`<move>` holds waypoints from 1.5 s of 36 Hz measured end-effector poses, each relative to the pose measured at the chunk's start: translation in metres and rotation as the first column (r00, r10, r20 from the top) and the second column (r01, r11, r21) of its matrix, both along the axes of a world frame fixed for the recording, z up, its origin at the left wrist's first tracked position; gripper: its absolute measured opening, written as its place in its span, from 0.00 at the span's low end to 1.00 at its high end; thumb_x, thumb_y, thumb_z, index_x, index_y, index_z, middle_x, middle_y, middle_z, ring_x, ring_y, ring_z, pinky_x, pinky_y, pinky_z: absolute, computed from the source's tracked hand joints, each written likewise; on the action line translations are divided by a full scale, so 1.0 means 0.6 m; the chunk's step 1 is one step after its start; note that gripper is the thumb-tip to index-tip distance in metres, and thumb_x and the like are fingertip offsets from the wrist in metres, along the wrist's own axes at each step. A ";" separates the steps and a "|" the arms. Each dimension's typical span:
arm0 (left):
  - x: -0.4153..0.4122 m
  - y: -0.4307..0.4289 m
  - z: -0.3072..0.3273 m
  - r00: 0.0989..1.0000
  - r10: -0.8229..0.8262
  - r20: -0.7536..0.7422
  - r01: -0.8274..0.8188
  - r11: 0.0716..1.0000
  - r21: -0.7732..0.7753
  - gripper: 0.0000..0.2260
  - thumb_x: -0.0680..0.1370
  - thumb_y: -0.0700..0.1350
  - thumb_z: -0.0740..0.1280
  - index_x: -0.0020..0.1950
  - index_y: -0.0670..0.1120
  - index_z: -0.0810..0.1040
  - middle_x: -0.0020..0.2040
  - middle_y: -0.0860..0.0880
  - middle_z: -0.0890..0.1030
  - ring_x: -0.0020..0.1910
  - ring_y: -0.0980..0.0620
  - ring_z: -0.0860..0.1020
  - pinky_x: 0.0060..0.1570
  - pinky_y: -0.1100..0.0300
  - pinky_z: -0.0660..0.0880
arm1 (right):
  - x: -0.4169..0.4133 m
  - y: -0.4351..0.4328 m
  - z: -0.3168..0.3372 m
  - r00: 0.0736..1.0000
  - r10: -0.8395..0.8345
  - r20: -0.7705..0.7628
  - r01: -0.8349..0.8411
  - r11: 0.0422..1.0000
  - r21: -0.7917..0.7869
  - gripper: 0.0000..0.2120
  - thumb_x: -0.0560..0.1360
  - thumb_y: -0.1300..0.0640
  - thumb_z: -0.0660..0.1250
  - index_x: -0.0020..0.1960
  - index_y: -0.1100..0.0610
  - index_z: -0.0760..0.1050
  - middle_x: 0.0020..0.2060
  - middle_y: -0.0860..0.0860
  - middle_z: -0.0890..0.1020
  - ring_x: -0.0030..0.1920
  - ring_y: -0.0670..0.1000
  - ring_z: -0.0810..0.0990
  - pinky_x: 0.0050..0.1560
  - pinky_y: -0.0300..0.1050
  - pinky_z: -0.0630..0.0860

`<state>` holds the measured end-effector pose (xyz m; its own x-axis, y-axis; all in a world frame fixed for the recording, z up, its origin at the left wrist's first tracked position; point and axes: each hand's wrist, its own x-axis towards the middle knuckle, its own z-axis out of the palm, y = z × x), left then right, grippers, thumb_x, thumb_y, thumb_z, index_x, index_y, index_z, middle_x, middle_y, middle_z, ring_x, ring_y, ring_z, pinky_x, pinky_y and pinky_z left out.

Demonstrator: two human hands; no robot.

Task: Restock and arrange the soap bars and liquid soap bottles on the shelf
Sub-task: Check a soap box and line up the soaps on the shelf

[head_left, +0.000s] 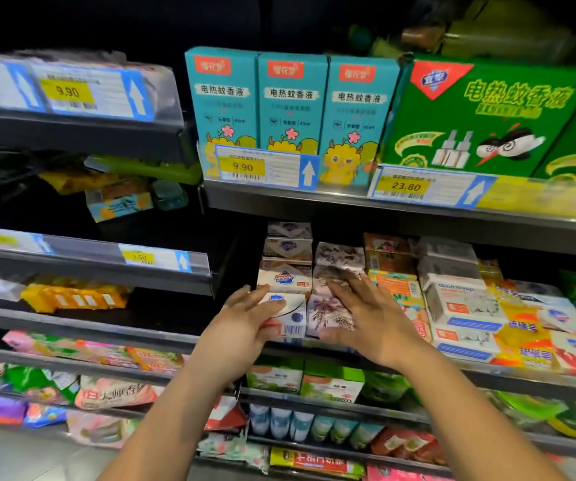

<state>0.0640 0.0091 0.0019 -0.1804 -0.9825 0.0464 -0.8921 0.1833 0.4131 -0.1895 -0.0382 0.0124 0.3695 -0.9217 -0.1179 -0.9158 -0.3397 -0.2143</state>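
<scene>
The left hand (245, 324) grips a white cardboard soap box with a blue crest and barcode (290, 312) at the near edge of the dark metal shelf (508, 378), its thumb over the top. Just to the right, the right hand (366, 314) rests with straight, spread fingers on a pale lavender-printed soap box (324, 315).

Left hand (245, 322): reached forward, back turned up. A box (293, 321) is held at its left end, with the thumb laid across its front and the fingers set along its left side.
Left forearm (175, 411): bare, raised from lower left.
Right hand (366, 317): palm down, fingers straight and spread, held flat just right of the grip.
Right forearm (470, 411): bare, extended from lower right.
The hands are kept close, not touching.
</scene>
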 end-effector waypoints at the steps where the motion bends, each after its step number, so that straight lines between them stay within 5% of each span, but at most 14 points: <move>1: 0.001 -0.002 0.000 1.000 0.008 0.009 -0.008 1.000 -0.004 0.20 0.82 0.53 0.63 0.75 0.57 0.69 0.80 0.56 0.60 0.80 0.51 0.51 0.75 0.57 0.56 | 0.000 -0.001 0.000 1.000 0.004 -0.003 -0.004 1.000 -0.004 0.44 0.70 0.22 0.54 0.79 0.37 0.43 0.80 0.44 0.44 0.80 0.50 0.38 0.79 0.51 0.41; 15: -0.011 -0.014 0.013 0.996 0.072 0.046 -0.075 0.995 0.066 0.20 0.82 0.55 0.61 0.74 0.62 0.68 0.79 0.56 0.58 0.76 0.51 0.57 0.70 0.52 0.67 | -0.001 0.007 0.006 1.000 -0.018 0.004 0.017 1.000 0.017 0.44 0.70 0.23 0.54 0.79 0.37 0.43 0.80 0.45 0.46 0.80 0.50 0.40 0.78 0.50 0.40; 21: -0.017 -0.018 0.028 0.993 0.068 0.097 -0.078 0.991 0.113 0.23 0.82 0.48 0.60 0.77 0.59 0.64 0.80 0.55 0.56 0.79 0.51 0.50 0.74 0.57 0.57 | 0.005 0.007 0.011 1.000 0.001 0.015 -0.002 1.000 0.015 0.42 0.72 0.24 0.55 0.79 0.38 0.44 0.80 0.45 0.48 0.80 0.51 0.42 0.79 0.52 0.42; 25: -0.032 -0.023 0.036 0.996 0.065 0.061 -0.066 0.998 0.017 0.18 0.80 0.46 0.61 0.70 0.53 0.75 0.73 0.52 0.70 0.75 0.49 0.61 0.72 0.55 0.62 | -0.001 0.011 0.050 0.999 0.031 0.037 -0.033 0.999 0.038 0.36 0.74 0.29 0.60 0.78 0.40 0.57 0.80 0.45 0.52 0.79 0.52 0.47 0.78 0.53 0.46; 30: -0.080 -0.040 0.058 0.994 -0.024 0.106 0.034 0.995 -0.092 0.17 0.77 0.51 0.60 0.62 0.53 0.81 0.63 0.52 0.79 0.64 0.46 0.73 0.63 0.51 0.73 | -0.063 0.017 0.098 0.996 -0.038 0.083 0.043 0.997 -0.061 0.27 0.77 0.34 0.61 0.73 0.43 0.69 0.73 0.46 0.70 0.73 0.50 0.65 0.74 0.45 0.59; 36: -0.202 -0.065 0.100 0.967 -0.077 0.242 0.090 0.995 -0.043 0.14 0.81 0.51 0.60 0.66 0.57 0.76 0.66 0.53 0.77 0.66 0.47 0.72 0.63 0.55 0.71 | -0.236 0.035 0.106 0.953 -0.229 0.198 0.251 0.963 -0.093 0.20 0.76 0.45 0.71 0.64 0.51 0.79 0.53 0.48 0.78 0.64 0.55 0.73 0.54 0.39 0.67; 39: -0.281 -0.070 0.119 0.977 -0.151 0.148 0.157 0.987 -0.030 0.15 0.82 0.54 0.59 0.69 0.58 0.73 0.69 0.55 0.75 0.66 0.50 0.73 0.62 0.58 0.71 | -0.341 0.042 0.105 0.927 -0.330 0.176 0.350 0.932 -0.096 0.17 0.75 0.45 0.72 0.61 0.50 0.81 0.61 0.52 0.80 0.68 0.54 0.72 0.63 0.43 0.69; 42: -0.366 -0.083 0.121 0.966 -0.256 0.040 0.259 0.956 -0.137 0.19 0.80 0.57 0.57 0.67 0.54 0.77 0.67 0.52 0.76 0.65 0.47 0.75 0.60 0.55 0.74 | -0.438 0.030 0.100 0.918 -0.368 0.145 0.386 0.914 -0.124 0.16 0.71 0.49 0.74 0.55 0.54 0.84 0.54 0.57 0.84 0.56 0.60 0.81 0.55 0.43 0.71; 44: -0.422 -0.098 0.118 0.957 -0.289 0.019 0.289 0.948 -0.137 0.22 0.80 0.59 0.58 0.72 0.53 0.72 0.74 0.52 0.70 0.71 0.50 0.70 0.66 0.58 0.70 | -0.489 0.019 0.097 0.920 -0.391 -0.003 0.386 0.910 -0.148 0.15 0.73 0.49 0.75 0.58 0.51 0.83 0.55 0.56 0.84 0.57 0.60 0.81 0.55 0.46 0.70; 47: -0.504 -0.123 0.106 0.965 -0.258 0.053 0.261 0.964 -0.057 0.28 0.81 0.60 0.61 0.78 0.52 0.61 0.79 0.53 0.59 0.77 0.49 0.60 0.73 0.58 0.59 | -0.548 -0.004 0.088 0.840 -0.468 -0.276 0.449 0.884 -0.130 0.27 0.73 0.35 0.69 0.69 0.38 0.71 0.65 0.50 0.78 0.66 0.60 0.73 0.65 0.54 0.65; 51: -0.573 -0.149 0.074 0.967 -0.166 0.192 0.154 0.985 0.077 0.34 0.80 0.68 0.53 0.81 0.55 0.48 0.82 0.52 0.45 0.80 0.46 0.44 0.77 0.46 0.42 | -0.605 -0.041 0.083 0.868 -0.399 -0.295 0.400 0.915 -0.060 0.33 0.71 0.34 0.69 0.74 0.37 0.63 0.75 0.48 0.66 0.75 0.62 0.60 0.71 0.66 0.59; 54: -0.582 -0.158 0.044 0.942 -0.134 0.308 0.135 0.991 0.020 0.38 0.77 0.72 0.45 0.81 0.55 0.44 0.82 0.54 0.40 0.80 0.47 0.40 0.77 0.44 0.39 | -0.613 -0.061 0.098 0.897 -0.320 -0.306 0.339 0.941 0.008 0.35 0.75 0.41 0.69 0.78 0.42 0.59 0.78 0.50 0.60 0.77 0.59 0.57 0.73 0.56 0.56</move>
<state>-0.2849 -0.0856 0.0285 -0.3164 -0.9481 -0.0310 -0.9426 0.3106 0.1222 -0.5570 -0.0749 0.0711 -0.0146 -0.9724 -0.2328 -0.9973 -0.0026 0.0735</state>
